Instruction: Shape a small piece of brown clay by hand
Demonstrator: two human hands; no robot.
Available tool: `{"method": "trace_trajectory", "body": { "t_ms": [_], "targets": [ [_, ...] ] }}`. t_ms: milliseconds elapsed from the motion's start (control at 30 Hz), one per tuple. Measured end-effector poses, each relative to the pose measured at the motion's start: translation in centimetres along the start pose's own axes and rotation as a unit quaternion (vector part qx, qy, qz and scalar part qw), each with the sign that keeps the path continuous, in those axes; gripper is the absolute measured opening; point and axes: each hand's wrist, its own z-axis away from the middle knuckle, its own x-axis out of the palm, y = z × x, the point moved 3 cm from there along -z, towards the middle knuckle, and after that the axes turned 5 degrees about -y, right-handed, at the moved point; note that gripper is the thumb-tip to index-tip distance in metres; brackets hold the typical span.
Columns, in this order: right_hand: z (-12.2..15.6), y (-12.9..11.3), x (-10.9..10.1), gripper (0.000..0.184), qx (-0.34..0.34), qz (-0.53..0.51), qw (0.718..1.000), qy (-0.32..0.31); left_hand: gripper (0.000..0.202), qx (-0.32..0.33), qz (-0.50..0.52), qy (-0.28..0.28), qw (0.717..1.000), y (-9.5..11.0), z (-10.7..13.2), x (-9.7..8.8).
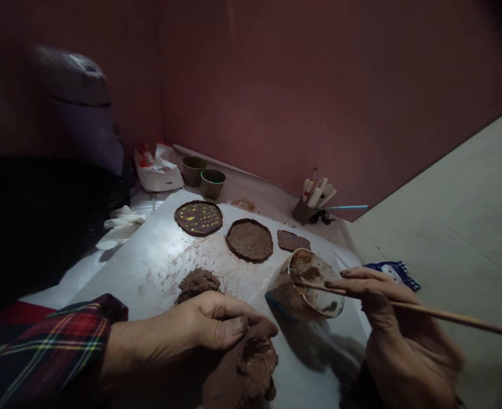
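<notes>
My left hand (217,324) is closed around a lump of wet brown clay (245,369) near the bottom middle. Between the fingers and thumb of my right hand (400,335) is a thin wooden stick (438,313), its far end inside a clear cup (283,284) smeared with brown. The kind of tip on the stick is hidden in the cup. Just beyond my left hand, a rough mound of clay (199,282) lies on the white sheet (149,278).
Two round clay discs with raised rims, one yellow-dotted (199,218) and one plain (250,241), lie beyond the mound. A small clay slab (293,240) sits right of them. Farther back are two pots (213,184), a white bag (159,170) and a tool holder (304,210).
</notes>
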Motion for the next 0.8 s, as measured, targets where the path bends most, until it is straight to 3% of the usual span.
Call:
{"method": "trace_trajectory", "body": {
  "t_ms": [67, 167, 233, 367, 500, 633, 800],
  "targets": [
    [-1.8, -1.5, 1.0, 0.015, 0.021, -0.025, 0.999, -0.008, 0.034, 0.006, 0.035, -0.002, 0.999, -0.1, -0.1, 0.3],
    [-1.8, -1.4, 0.3, 0.016, 0.06, -0.044, 0.996, 0.056, 0.031, 0.01, 0.036, 0.001, 0.999, -0.1, -0.2, 0.4],
    [-1.4, -1.4, 0.0, 0.01, 0.033, -0.019, 0.996, 0.085, 0.031, 0.007, 0.004, 0.008, 1.0, 0.1, -0.2, 0.2],
    [-1.2, -1.6, 0.7, 0.013, -0.001, -0.02, 1.0, 0.024, 0.035, -0.009, -0.049, 0.013, 0.999, 0.3, 0.0, -0.2],
    [-1.1, -1.3, 0.2, 0.013, 0.032, -0.009, 0.997, 0.064, 0.034, 0.004, -0.025, 0.0, 1.0, 0.1, -0.3, -0.5],
    [-1.2, -1.2, 0.6, 0.012, 0.047, -0.041, 0.998, 0.034, 0.031, 0.021, 0.015, -0.012, 1.0, -0.2, -0.7, -0.5],
    [-1.8, -1.1, -0.1, 0.012, 0.115, -0.138, 0.973, 0.148, 0.026, 0.043, 0.031, 0.025, 0.998, 0.0, -0.7, -0.3]
  ]
}}
